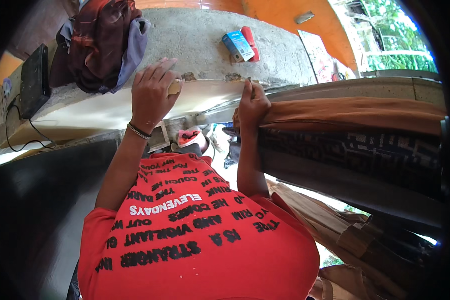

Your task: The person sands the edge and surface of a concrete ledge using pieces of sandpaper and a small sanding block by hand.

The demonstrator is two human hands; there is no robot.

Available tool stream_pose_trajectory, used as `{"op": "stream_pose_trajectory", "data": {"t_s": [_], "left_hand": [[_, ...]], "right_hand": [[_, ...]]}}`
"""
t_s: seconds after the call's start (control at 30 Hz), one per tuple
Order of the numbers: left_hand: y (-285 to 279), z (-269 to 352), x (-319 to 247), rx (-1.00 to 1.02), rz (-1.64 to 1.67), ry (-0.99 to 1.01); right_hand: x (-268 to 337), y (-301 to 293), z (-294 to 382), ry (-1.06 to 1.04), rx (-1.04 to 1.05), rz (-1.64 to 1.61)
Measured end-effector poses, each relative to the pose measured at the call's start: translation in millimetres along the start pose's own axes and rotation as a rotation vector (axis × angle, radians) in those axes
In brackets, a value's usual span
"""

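Note:
My left hand (153, 88) is at the front edge of a grey concrete ledge (195, 41), palm down with fingers stretched out. Between its thumb and fingers shows a small yellowish block-like piece (174, 87), mostly covered by the hand. My right hand (253, 104) is curled at the same edge, farther right, with thumb and forefinger together. A tiny dark tip shows above them; whether it is a held thing cannot be made out. Chipped patches (232, 77) mark the edge between the hands. A blue-and-white box (237, 45) lies against a red object (250, 39) on the ledge.
A heap of dark maroon and grey cloth (97, 48) lies left on the ledge, beside a black flat device (35, 82) with a cable (13, 112). Orange-brown cloth (352, 112) and dark patterned cloth (356, 146) hang close by my right forearm. A dark glossy panel (52, 198) stands left.

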State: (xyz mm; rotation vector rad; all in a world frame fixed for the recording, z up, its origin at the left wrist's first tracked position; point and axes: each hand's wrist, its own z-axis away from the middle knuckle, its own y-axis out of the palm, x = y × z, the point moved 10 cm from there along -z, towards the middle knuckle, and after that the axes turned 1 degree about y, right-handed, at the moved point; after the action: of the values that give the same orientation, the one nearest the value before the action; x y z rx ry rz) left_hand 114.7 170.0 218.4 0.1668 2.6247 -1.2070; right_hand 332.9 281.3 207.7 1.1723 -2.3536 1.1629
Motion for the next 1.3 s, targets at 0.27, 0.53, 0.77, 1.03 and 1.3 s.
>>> {"op": "stream_pose_trajectory", "data": {"t_s": [0.27,0.53,0.77,1.03,1.3], "left_hand": [[0,-1,-1,-0.004,-0.001,-0.002],[-1,-1,0,0.002,-0.002,-0.005],[1,-1,-1,0.017,0.013,-0.017],[0,0,-1,-0.002,-0.009,0.000],[0,-1,0,0.000,-0.020,-0.002]], "right_hand": [[-16,-3,1,0.137,-0.050,0.032],[0,-1,5,0.029,-0.032,0.006],[-23,-5,0,0.286,-0.018,0.128],[-24,-11,-4,0.288,-0.036,0.196],[-19,-2,-3,0.316,0.100,0.209]]}}
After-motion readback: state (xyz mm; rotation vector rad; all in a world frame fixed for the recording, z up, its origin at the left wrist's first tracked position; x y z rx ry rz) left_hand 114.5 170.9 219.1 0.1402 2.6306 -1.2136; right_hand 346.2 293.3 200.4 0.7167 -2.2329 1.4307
